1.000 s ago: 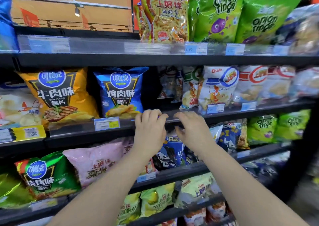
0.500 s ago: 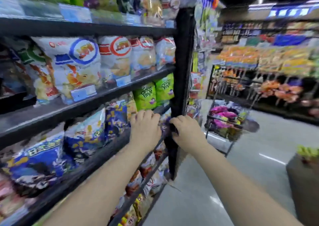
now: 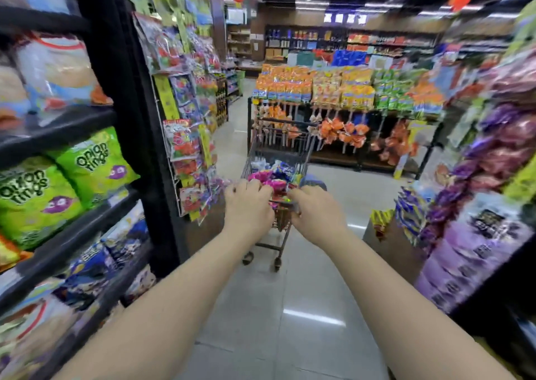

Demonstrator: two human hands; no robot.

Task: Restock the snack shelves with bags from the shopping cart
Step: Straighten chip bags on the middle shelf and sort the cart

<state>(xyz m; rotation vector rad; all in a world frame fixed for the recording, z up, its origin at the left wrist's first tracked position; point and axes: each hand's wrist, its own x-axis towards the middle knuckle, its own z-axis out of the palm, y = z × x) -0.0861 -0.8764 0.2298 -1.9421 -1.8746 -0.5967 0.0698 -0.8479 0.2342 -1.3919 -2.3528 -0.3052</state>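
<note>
The left grip and the right grip reach forward side by side on bare forearms, backs up, fingers curled down and narrow. They sit right over the near rim of the cart, which shows as a short bar between them. I cannot tell whether the fingers close round that rim or only hover before it, since the knuckles hide it.

The cart stands at 12 o'clock from the grips, on the tiled floor in the middle of the aisle, with 2 of its wheels visible below the wrists. Its wire basket is heaped with bags in pink, purple and blue, too blurred to read.

At 9 o'clock the black snack shelves run along the aisle's left side. 2 green onion-ring bags lean on the middle shelf, with white bags on the shelf above and blue ones on the shelf below. On the end of that unit, at 10 o'clock from the grips, a wire rack carries hanging packets.

At 3 o'clock a stack of purple packs stands by the right-hand shelving. Beyond the cart, at 12 o'clock, a display across the aisle holds orange, yellow and green packets.
</note>
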